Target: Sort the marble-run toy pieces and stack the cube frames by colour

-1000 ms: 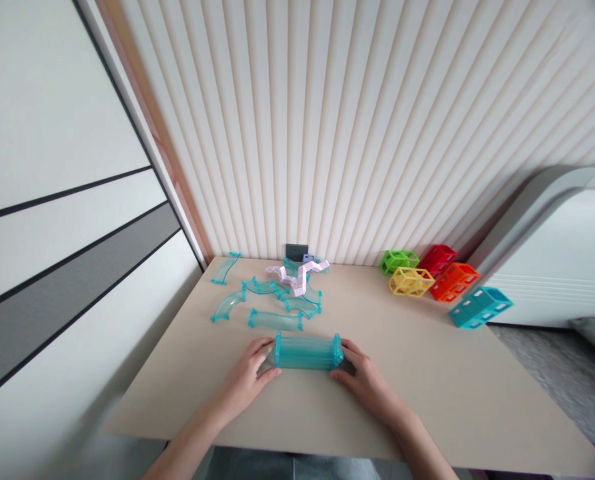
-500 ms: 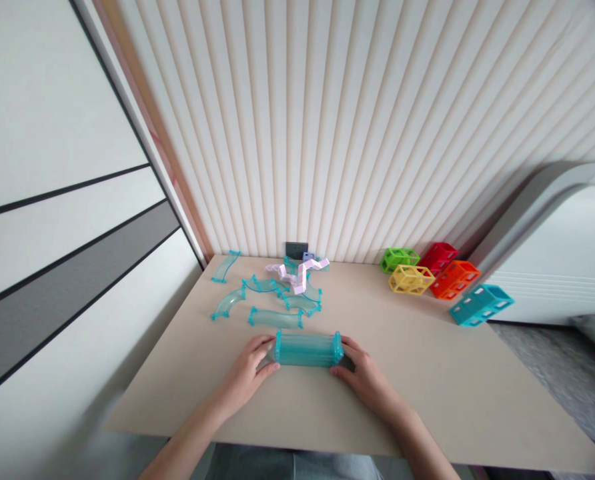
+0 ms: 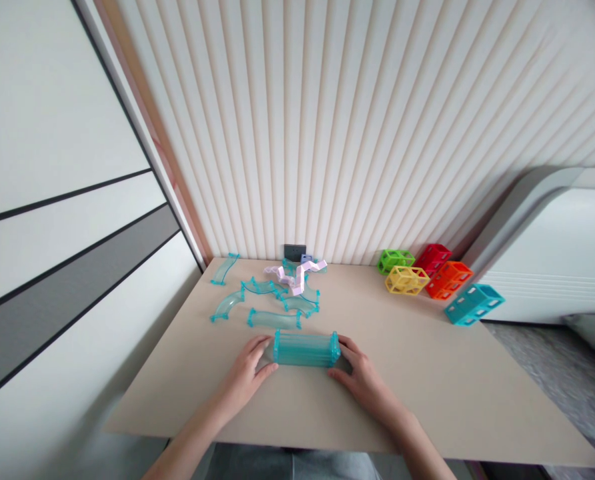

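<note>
A stack of translucent teal track pieces (image 3: 306, 350) lies crosswise on the beige table, near its front edge. My left hand (image 3: 251, 372) grips the stack's left end, thumb in front and fingers behind. At the right end, my right hand (image 3: 360, 375) holds it the same way. Just behind the stack lies a single straight teal piece (image 3: 275, 319). Curved teal pieces (image 3: 228, 306) and a lilac zigzag piece (image 3: 300, 279) are spread farther back.
At the back right of the table (image 3: 377, 413) stand green (image 3: 395, 261), yellow (image 3: 406, 281), red (image 3: 433, 259), orange (image 3: 449, 279) and teal (image 3: 474, 305) open-frame blocks. A black socket plate (image 3: 294, 253) is at the ribbed wall. Another teal piece (image 3: 225, 269) lies back left.
The view has shifted slightly, so the blocks appear a little farther left. Both hands remain at the ends of the stack.
</note>
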A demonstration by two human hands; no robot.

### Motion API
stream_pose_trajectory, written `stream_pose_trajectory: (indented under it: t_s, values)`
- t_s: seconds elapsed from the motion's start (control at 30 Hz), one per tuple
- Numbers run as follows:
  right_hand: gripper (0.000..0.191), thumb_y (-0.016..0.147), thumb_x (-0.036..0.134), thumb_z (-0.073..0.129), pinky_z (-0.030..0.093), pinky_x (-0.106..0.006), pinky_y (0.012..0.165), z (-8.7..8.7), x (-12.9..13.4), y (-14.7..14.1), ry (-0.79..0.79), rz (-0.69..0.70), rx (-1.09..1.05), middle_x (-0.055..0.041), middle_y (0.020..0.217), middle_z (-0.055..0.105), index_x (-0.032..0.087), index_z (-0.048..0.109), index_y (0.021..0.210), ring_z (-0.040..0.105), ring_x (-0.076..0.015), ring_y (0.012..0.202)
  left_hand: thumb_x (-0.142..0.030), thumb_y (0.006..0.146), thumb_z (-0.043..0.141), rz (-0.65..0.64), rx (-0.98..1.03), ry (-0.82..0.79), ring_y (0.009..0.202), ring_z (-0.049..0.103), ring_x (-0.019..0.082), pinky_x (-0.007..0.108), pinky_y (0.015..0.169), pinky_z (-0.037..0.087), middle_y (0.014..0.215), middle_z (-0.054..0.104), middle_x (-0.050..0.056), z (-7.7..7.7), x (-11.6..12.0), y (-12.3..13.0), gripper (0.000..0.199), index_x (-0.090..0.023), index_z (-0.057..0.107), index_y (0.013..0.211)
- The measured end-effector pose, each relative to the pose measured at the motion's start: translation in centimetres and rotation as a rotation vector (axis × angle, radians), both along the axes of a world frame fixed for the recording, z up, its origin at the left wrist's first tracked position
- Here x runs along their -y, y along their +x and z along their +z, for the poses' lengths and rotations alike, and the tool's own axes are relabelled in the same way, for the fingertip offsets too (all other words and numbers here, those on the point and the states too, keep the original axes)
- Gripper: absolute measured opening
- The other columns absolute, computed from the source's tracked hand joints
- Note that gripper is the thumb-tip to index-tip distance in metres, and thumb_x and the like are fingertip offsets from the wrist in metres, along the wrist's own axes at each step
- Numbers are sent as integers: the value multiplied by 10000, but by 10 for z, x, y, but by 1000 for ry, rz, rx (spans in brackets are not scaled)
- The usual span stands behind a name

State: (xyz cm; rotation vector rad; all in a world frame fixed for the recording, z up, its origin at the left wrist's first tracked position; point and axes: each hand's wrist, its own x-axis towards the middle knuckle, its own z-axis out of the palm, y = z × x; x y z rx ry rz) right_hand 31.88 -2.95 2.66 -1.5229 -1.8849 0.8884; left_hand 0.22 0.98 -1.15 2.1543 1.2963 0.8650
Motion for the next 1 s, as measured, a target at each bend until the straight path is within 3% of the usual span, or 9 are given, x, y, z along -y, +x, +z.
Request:
stream_pose_trajectory:
  t_s: [0.13,0.27,0.43,0.63,1.0]
  values:
    - [412,911,284,603,412,-341,1125,0,13,-3,35,-84,47,-78,1400,578,244,633,1320,566,-245,1272,-265,907,600,22,-40,-20,1238,626,246,412,1089,502,1287,666,78,6,13,2,305,-260,663,1205]
    - [259,946,284,565,446,-354,1083,-1,19,-8,108,-103,98,-77,1294,647,249,728,1145,597,-253,1210,-246,935,535,-2,-93,-52,1257,605,242,425,1114,476,1300,657,77,14,22,9,281,-259,680,1176]
    - [223,966,293,531,481,-348,1020,-3,20,-7,161,-141,124,-82,1210,686,237,741,1020,627,-251,1139,-212,927,519,-18,-144,-68,1261,590,242,440,1126,457,1309,647,90,20,23,22,319,-237,658,1213]
    - [247,966,316,502,492,-362,990,-3,20,6,179,-232,173,-96,1138,705,230,732,932,652,-256,1078,-145,909,546,-74,-190,-25,1251,593,226,418,1109,466,1308,651,77,27,15,46,378,-255,623,1262]
    - [288,956,322,459,491,-384,961,-5,7,47,201,-317,278,-120,1088,715,209,719,909,652,-273,1038,-169,945,574,-113,-529,86,1112,658,243,376,986,524,1170,689,88,41,-14,107,144,-199,685,1032]
